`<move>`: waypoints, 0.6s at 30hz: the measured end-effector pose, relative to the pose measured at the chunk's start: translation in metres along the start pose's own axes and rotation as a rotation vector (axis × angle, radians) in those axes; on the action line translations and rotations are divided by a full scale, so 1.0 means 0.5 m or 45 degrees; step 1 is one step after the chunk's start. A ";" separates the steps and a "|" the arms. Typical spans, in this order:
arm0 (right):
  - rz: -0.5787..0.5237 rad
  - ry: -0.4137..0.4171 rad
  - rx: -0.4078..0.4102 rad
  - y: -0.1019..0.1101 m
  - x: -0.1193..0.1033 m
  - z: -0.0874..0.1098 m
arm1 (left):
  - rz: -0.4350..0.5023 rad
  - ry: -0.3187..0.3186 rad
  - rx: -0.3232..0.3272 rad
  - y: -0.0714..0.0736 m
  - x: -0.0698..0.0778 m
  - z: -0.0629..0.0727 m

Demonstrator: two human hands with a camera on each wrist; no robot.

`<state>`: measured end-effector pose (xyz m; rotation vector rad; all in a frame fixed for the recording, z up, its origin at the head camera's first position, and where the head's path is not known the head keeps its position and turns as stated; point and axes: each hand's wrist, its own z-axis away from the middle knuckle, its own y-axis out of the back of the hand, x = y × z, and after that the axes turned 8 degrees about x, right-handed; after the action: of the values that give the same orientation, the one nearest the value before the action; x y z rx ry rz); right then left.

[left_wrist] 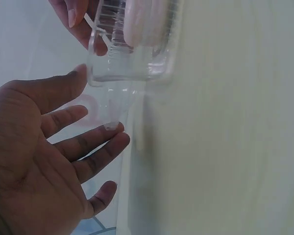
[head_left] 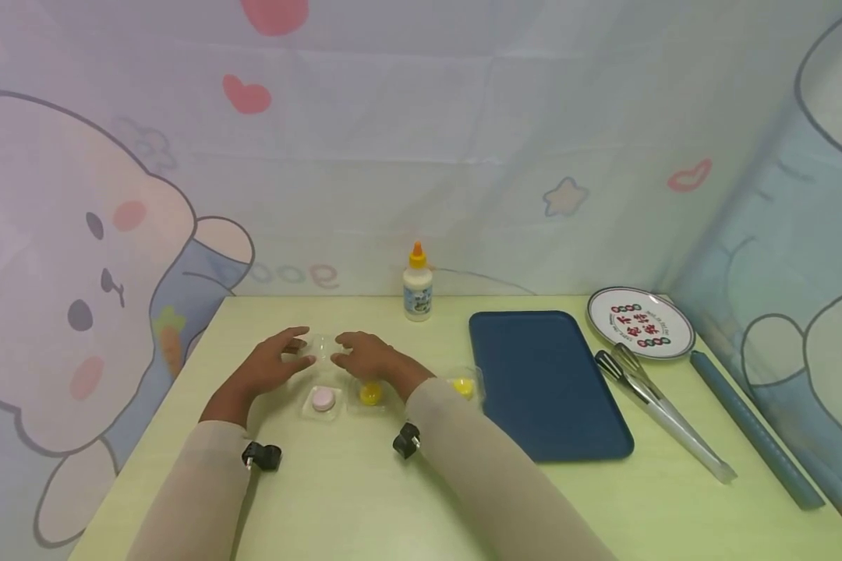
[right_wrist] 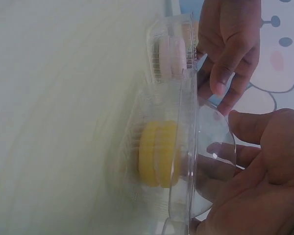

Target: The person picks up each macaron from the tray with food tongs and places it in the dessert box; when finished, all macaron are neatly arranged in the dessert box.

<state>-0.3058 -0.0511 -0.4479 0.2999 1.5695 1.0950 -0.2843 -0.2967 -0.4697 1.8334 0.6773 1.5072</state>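
Note:
My left hand and right hand reach in from either side of a clear plastic piece on the table. In the left wrist view the left hand's fingers are spread and fairly straight, the tips beside clear plastic. The right hand's thumb and fingers are parted, close behind a clear domed lid in the right wrist view. Nearer me, a pink macaron sits in a small clear box. Beside it, under the right wrist, lies a yellow macaron in another clear box.
Another boxed yellow macaron lies right of the right sleeve, by a dark blue tray. Farther right are a white plate, metal tongs and a grey-blue rod. A glue bottle stands at the back edge.

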 end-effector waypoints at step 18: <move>-0.346 0.110 0.452 0.009 -0.002 0.021 | 0.114 -0.015 0.204 0.008 0.019 0.009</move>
<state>-0.2976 -0.0444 -0.4429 0.2684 1.8210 0.6247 -0.2780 -0.2929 -0.4609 2.0145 0.7375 1.5364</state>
